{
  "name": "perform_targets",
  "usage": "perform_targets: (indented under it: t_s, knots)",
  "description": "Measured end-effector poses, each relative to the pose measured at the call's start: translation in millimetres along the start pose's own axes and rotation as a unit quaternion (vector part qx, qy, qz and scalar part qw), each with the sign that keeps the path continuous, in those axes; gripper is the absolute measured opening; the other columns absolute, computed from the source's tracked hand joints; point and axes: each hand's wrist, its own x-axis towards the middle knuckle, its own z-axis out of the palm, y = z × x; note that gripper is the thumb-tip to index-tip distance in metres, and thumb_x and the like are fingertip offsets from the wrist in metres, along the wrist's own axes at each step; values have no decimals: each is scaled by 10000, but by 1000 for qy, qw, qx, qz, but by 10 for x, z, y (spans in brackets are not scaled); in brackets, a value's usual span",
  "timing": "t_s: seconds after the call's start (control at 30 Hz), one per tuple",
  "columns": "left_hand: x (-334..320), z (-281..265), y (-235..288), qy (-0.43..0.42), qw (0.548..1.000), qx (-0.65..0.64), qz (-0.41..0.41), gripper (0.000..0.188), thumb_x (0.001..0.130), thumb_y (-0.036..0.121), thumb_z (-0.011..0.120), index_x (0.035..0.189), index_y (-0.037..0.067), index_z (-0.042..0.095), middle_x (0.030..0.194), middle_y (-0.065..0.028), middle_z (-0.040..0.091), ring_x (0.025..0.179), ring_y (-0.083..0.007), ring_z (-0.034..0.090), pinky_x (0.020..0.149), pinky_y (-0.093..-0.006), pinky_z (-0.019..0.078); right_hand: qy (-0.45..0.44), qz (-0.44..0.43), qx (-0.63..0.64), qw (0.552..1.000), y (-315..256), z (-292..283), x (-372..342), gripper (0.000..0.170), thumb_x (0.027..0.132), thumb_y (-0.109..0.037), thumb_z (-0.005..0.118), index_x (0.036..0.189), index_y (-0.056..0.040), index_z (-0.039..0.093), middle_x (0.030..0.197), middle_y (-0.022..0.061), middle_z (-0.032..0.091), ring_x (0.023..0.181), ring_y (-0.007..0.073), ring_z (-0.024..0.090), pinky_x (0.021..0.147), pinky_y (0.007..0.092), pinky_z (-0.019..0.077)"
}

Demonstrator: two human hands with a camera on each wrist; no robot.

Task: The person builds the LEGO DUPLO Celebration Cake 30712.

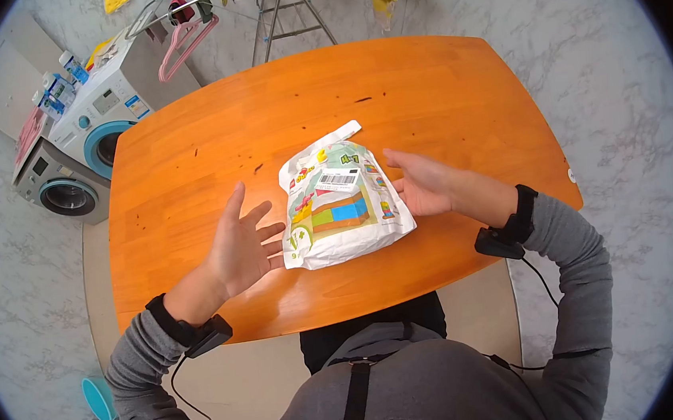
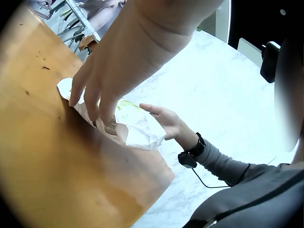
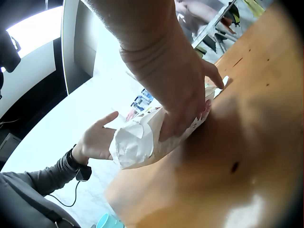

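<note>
A white printed bag (image 1: pixel 340 210) with colourful block pictures and a barcode label (image 1: pixel 338 180) lies on the wooden table (image 1: pixel 202 142), its torn-looking strip (image 1: pixel 330 137) sticking out at the far end. My left hand (image 1: pixel 240 254) is at its left side, palm turned inward, fingers spread and fingertips right at the edge. On the opposite side my right hand (image 1: pixel 424 182) has its fingers along the bag's edge, thumb raised. In the right wrist view those fingers overlap the side of the bag (image 3: pixel 135 145). Neither hand curls round it.
Two washing machines (image 1: pixel 108 110) stand beyond the table's left end, with bottles (image 1: pixel 61 86) on top. A drying rack (image 1: pixel 288 22) with hanging clothes is behind the far edge. A turquoise bucket (image 1: pixel 99 400) stands on the floor at lower left.
</note>
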Motion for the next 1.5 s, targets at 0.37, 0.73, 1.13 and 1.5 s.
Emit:
perform_targets:
  t_s: [0.37,0.73,1.13,1.5]
  knots:
    - [136,112,74,-41,993,77,85,933,905,691,302,1484,-25,149,1502,-186,251,1267,-336,426,1047,-385,362,44,-50,39,997,5,-12,35,642,1007,-501,282,1443,-33,231,1267,254,495,1188,342,524,1005,507,422]
    - [-109,215,284,-54,996,51,50,858,936,656,287,1323,-98,421,1319,-179,507,1184,-251,519,1034,-332,394,-89,-48,10,995,-84,-304,-179,686,1003,-482,337,1492,-147,-7,1448,210,321,1228,383,494,986,597,411]
    - [-673,498,-96,-85,991,107,-7,835,951,643,261,1399,-54,360,1442,-152,403,1305,-228,420,1085,-337,331,-143,-34,-47,988,349,-353,-803,566,1015,-476,302,1416,-76,293,1343,146,489,1197,304,535,962,525,465]
    - [-1024,671,-458,-150,919,341,133,786,985,582,144,1452,-38,269,1523,-196,250,1411,-295,251,1144,-370,201,-94,-183,-128,970,990,-372,-1305,538,1036,-355,338,1482,-74,231,1371,106,451,1215,213,501,970,407,471]
